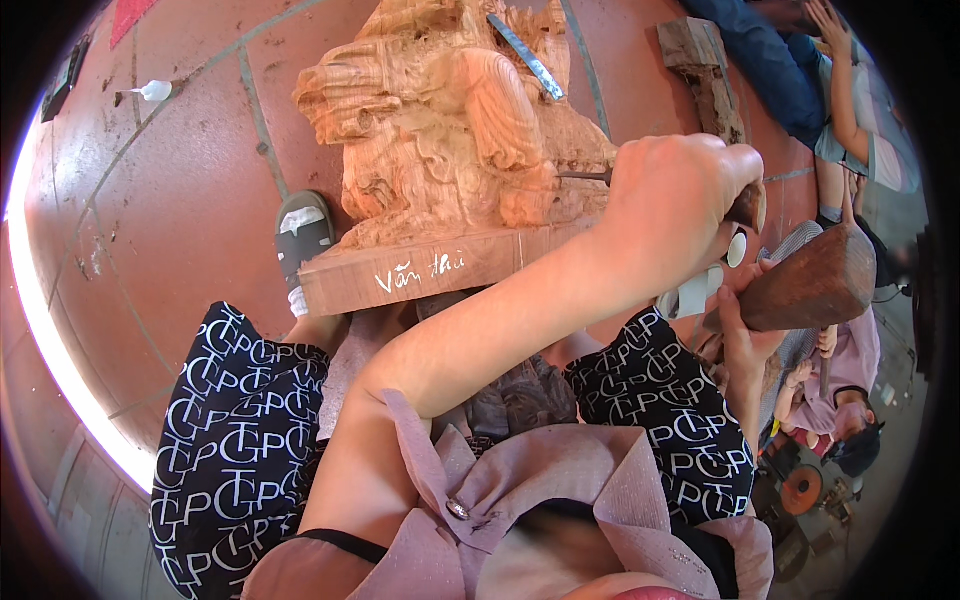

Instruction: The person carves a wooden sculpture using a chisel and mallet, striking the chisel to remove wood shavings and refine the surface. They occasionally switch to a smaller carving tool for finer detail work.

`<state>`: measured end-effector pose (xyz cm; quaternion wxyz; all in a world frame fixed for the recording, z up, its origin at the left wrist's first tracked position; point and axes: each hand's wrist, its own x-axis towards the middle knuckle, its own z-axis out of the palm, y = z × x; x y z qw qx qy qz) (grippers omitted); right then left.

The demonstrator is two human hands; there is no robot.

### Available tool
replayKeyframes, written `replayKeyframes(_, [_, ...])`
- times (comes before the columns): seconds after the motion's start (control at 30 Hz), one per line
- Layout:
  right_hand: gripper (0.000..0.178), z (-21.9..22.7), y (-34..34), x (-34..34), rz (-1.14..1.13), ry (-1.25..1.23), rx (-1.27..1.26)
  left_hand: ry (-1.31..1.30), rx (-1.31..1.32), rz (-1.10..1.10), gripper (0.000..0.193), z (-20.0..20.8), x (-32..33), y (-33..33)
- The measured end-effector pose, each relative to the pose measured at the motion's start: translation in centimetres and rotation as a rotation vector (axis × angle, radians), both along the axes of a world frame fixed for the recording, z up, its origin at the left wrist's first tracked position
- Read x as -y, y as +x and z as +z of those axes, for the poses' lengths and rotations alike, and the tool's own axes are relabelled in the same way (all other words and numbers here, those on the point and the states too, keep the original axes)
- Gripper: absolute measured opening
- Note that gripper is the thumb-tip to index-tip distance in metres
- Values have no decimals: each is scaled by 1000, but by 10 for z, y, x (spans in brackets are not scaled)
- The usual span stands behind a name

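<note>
A reddish-brown wood carving (430,150) with deep folds and curls stands before me on its flat wooden base (340,285), which has white handwriting on the front. My left arm reaches across to the right, and my left hand (675,185) is closed around a chisel (585,176). The thin dark blade points left, its tip at the carving's right side; the wooden handle shows partly behind my fingers. Lower right, my right hand (745,340) grips a dark wooden mallet (815,280), apart from the chisel. Part of that grip is hidden.
A flat metal strip tool (527,57) lies on top of the carving. Beyond it, a rough wood block (700,75) rests on the tiled floor. Other people sit at the right, one a person in pink (850,365). A small white bottle (155,91) lies far left, a sandal (303,235) nearer.
</note>
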<state>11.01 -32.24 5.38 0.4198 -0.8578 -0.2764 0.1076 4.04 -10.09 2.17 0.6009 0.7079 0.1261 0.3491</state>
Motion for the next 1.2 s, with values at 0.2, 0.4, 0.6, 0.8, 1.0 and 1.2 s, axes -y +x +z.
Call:
replayKeyframes(0.2, [55,-3,4,1,62,-2,18,56,-48,11,19,-2,8,-2])
replayKeyframes(0.4, [50,1,15,1,153,-194,270,121,-74,73,20,0,4,-3])
replayKeyframes(0.6, [48,-11,32,24,259,-177,420,140,-68,-24,22,-3,11,-4])
replayKeyframes(0.8, [51,-22,35,33,224,-158,313,169,-8,53,19,-9,5,-5])
replayKeyframes(1.0, [52,-10,19,12,222,-76,213,200,3,20,25,2,4,-15])
replayKeyframes(1.2, [54,5,4,-14,209,139,52,50,-11,66,28,-3,0,-12])
